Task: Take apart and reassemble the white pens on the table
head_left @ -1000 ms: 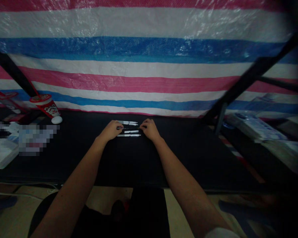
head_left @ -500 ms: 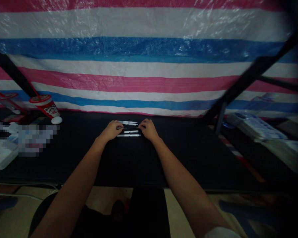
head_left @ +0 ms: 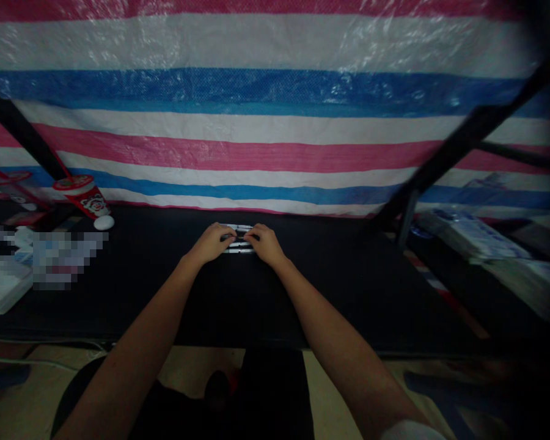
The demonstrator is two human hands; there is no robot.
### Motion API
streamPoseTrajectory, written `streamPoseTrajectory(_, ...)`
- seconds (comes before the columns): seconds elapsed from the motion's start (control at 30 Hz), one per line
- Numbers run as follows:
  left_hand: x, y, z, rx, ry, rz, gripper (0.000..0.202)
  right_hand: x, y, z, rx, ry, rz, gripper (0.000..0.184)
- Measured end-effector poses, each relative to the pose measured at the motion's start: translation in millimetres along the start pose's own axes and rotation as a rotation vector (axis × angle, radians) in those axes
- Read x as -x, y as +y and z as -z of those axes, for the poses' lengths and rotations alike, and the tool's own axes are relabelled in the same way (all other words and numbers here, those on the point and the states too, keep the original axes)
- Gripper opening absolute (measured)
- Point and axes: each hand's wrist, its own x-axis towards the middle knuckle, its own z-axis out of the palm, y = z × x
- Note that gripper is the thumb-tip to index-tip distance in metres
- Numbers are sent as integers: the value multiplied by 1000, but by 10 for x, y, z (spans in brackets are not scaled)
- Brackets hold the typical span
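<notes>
While the left hand (head_left: 212,243) pinches a slim, dark pen-like piece (head_left: 229,236) at its left end, the right hand (head_left: 266,243) pinches its right end, only a short, thin stretch showing between. White pens (head_left: 239,250) lie parallel just beyond and just nearer than this grip, partly hidden, on the black tabletop (head_left: 247,293).

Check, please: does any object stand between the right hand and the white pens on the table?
Nothing visible does: the right hand is close to the pens, at their right ends. The red cup is well off to the left.
</notes>
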Motion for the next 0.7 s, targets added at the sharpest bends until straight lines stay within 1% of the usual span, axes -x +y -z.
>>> streamPoseTrajectory(0.07,-5,-7,2,-29,2,18,15,3,6,-3,-23,14,-7,8)
streamPoseTrajectory(0.13,0,-45,18,-78,48,65,15,7,31,8,-31,19,-5,5)
streamPoseTrajectory(0.2,15,-96,51,-143,104,112,15,13,65,27,-21,-20,13,6)
streamPoseTrajectory(0.27,35,-139,97,-215,132,156,14,18,102,48,5,-83,36,3)
streamPoseTrajectory(0.37,65,-161,156,-284,126,220,14,20,164,77,53,-109,36,3)
streamPoseTrajectory(0.5,90,-131,154,-267,92,280,14,18,241,106,104,-66,-6,3)
streamPoseTrajectory(0.57,90,-109,123,-247,82,279,14,16,254,111,114,-61,-22,4)
streamPoseTrajectory(0.7,69,-61,60,-212,72,235,15,16,215,93,105,-73,-12,4)
